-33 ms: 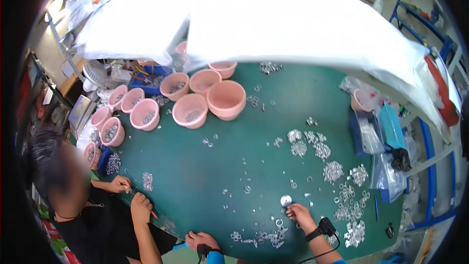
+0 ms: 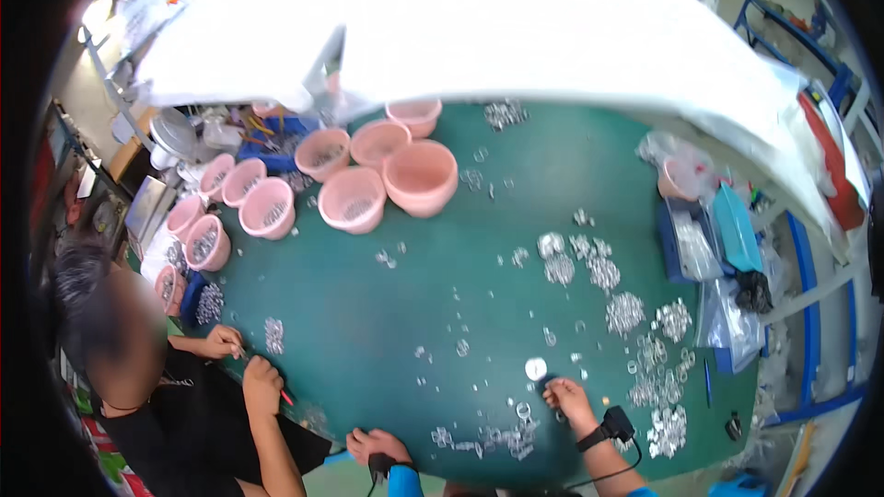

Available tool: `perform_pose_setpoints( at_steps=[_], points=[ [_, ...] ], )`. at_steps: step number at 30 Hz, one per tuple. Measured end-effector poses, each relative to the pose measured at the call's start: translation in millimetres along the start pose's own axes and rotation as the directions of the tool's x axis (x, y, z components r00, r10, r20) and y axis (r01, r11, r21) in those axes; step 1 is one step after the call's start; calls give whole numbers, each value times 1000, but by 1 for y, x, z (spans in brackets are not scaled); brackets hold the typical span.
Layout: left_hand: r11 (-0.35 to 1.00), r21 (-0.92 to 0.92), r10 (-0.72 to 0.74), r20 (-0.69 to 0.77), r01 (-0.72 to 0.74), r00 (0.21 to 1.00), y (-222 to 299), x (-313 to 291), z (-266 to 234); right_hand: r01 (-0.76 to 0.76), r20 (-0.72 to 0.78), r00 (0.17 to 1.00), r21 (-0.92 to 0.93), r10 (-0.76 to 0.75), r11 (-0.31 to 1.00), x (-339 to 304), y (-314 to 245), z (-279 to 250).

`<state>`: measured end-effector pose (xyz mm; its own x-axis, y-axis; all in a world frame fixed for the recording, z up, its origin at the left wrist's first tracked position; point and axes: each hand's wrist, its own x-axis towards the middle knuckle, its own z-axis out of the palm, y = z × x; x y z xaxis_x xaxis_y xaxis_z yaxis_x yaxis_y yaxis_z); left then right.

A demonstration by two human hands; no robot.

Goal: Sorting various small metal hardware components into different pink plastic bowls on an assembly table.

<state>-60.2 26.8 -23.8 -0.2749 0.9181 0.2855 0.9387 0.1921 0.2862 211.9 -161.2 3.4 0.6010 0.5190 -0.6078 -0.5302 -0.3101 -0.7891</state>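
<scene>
My left hand [image 2: 378,447] rests at the near edge of the green table, its fingers loosely bent and apart, with nothing seen in them. Further right, my right hand [image 2: 569,400] is over the tabletop with thumb and fingertips pinched together. What the pinch holds, if anything, is too small to make out. Just beyond these fingertips lies a round whitish disc [image 2: 536,369], apart from the hand. Between my hands spreads a loose group of silvery metal pieces [image 2: 497,437], and a ring [image 2: 523,410] lies close to my right fingers.
Piles of silvery parts [image 2: 626,313] lie to the right, near a blue pen [image 2: 708,382] and a blue bin [image 2: 677,239]. Pink pots [image 2: 421,179] stand at the back left. A co-worker [image 2: 184,396] handles something small at left. White sheeting [image 2: 479,37] hangs across the far side.
The view has shifted slightly. My right fingertips have drawn a little away from the round disc, leaving a small gap. My left hand stays at the table edge.
</scene>
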Motion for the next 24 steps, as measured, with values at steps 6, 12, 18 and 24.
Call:
perform_pose_setpoints(
  at_steps=[6, 12, 18, 24],
  points=[
    [993, 115, 27, 94, -38, 995, 15, -2, -4, 323, -162, 730, -775, -664, 543, -45, 26, -22],
    [987, 141, 77, 36, -81, 996, 3, -4, 4, 228, -187, 892, -599, -411, 768, -63, 31, -17],
    [985, 157, 59, 45, -66, 997, 7, -6, 0, 280, 7, 913, -739, -409, 613, -71, 47, -33],
    [981, 188, 48, 47, -56, 998, 4, -5, 3, 251, -183, 868, -641, -461, 725, -50, 27, -8]
  ],
)
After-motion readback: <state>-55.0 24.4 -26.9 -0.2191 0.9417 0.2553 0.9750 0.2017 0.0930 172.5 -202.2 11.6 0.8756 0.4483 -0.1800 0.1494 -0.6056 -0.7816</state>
